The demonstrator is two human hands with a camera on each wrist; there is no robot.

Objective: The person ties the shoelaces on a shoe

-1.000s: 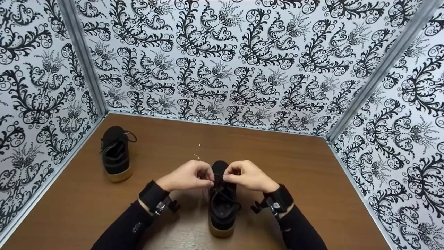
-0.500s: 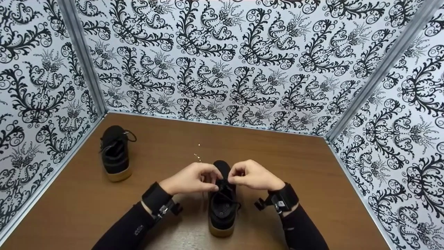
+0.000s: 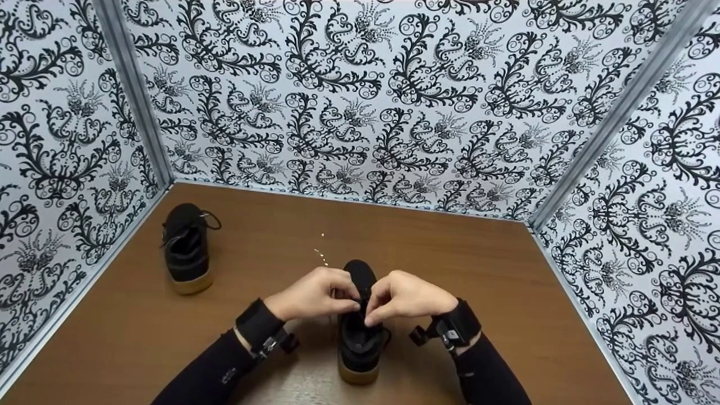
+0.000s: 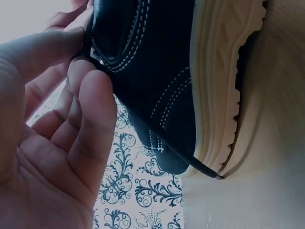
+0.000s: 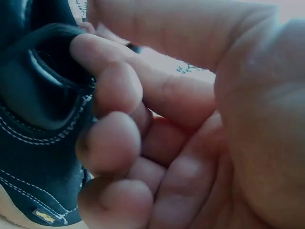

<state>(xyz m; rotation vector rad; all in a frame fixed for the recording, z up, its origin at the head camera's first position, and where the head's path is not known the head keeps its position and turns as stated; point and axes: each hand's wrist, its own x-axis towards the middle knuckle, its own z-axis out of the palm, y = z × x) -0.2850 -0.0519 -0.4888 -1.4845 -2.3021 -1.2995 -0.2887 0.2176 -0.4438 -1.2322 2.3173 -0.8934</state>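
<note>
A black shoe [image 3: 360,360] with stitched sides and a tan sole stands at the near middle of the table, toe pointing away. My left hand [image 3: 318,295] is over its left side. In the left wrist view, the left thumb and fingertips pinch a dark shoelace [image 4: 162,136], whose tail hangs down past the sole. From the right, my right hand [image 3: 413,295] reaches over the lacing, thumb tip above the shoe's opening. A dark lace strand [image 5: 45,36] runs to the right index fingertip and thumb in the right wrist view; the pinch itself is partly hidden.
Another black shoe [image 3: 188,253] stands at the back left of the wooden table [image 3: 450,247], with a lace loop sticking out. Patterned panels [image 3: 360,112] in grey frames enclose the table at the back and sides. Small bright specks [image 3: 322,256] show beyond the left hand.
Both hands have come nearer along the shoe, from the front lacing toward its opening. The right thumb has dropped lower over the opening. The shoes stay in place.
</note>
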